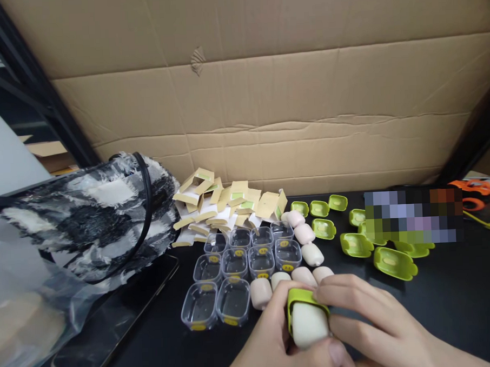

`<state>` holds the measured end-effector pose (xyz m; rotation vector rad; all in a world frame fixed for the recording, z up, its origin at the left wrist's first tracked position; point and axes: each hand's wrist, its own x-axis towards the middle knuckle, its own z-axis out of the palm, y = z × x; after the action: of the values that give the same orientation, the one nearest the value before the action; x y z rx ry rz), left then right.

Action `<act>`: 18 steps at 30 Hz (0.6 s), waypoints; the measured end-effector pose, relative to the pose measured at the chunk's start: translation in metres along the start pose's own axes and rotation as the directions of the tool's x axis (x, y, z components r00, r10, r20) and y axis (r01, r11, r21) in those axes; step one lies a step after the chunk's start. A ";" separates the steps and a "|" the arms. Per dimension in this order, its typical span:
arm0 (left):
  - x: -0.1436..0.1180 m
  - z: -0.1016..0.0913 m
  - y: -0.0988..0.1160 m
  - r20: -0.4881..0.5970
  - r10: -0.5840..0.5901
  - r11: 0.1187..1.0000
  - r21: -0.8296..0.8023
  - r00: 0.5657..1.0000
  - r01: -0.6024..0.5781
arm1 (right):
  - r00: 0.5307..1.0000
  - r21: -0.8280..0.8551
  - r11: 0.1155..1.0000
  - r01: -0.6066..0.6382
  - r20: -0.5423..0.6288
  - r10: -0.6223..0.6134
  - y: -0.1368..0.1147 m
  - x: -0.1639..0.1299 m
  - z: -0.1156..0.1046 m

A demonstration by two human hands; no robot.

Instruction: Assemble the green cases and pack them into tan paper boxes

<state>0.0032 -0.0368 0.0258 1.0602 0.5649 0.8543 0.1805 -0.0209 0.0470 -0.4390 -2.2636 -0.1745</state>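
Near the front edge of the view, my left hand (271, 334) and my right hand (372, 313) are both closed around one small item. It is a cream, rounded block (310, 324) with a green plastic cover (301, 296) along its top and left side. My right fingers press on the cover's upper right edge, and my left hand grips from the left and below. The block's lower edge is partly hidden by a thumb. Just beyond my hands lie several similar pink and cream blocks (261, 292). Beside them on the left stand rows of clear plastic cups (233, 302) with yellow stickers.
Several green plastic covers (394, 262) lie on the black table (150, 339) at the right. Opened small cardboard boxes (237, 194) are heaped behind the cups. A furry bag (104, 211), a phone (125, 329) and a plastic bag (27, 312) are leftward. Cardboard (265, 90) stands behind.
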 end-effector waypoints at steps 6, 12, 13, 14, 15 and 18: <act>-0.001 0.002 -0.001 -0.056 -0.014 0.988 0.152 0.998 0.023 | 0.999 0.039 0.999 -0.017 -0.044 0.019 -0.005 0.005 0.000; -0.003 0.006 0.012 -0.063 -0.075 0.985 0.153 0.995 0.083 | 1.000 -0.006 1.000 -0.023 0.021 0.023 -0.009 0.007 -0.007; -0.003 0.008 0.013 -0.069 -0.080 0.985 0.148 0.994 0.090 | 0.999 0.001 0.999 -0.032 0.031 0.032 -0.009 0.007 -0.008; -0.003 0.009 0.013 -0.077 -0.077 0.986 0.142 0.994 0.087 | 0.999 0.016 0.999 -0.041 0.026 0.040 -0.009 0.007 -0.007; -0.002 0.009 0.013 -0.080 -0.065 0.989 0.129 0.995 0.075 | 0.999 0.037 0.998 -0.044 -0.002 0.044 -0.008 0.007 -0.007; -0.002 0.007 0.009 -0.070 0.002 0.998 0.061 0.998 0.003 | 0.997 0.092 0.993 -0.068 -0.031 0.071 -0.005 0.010 -0.006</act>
<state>0.0046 -0.0400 0.0371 1.0885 0.6539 0.8814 0.1762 -0.0249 0.0588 -0.4620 -2.2097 -0.0424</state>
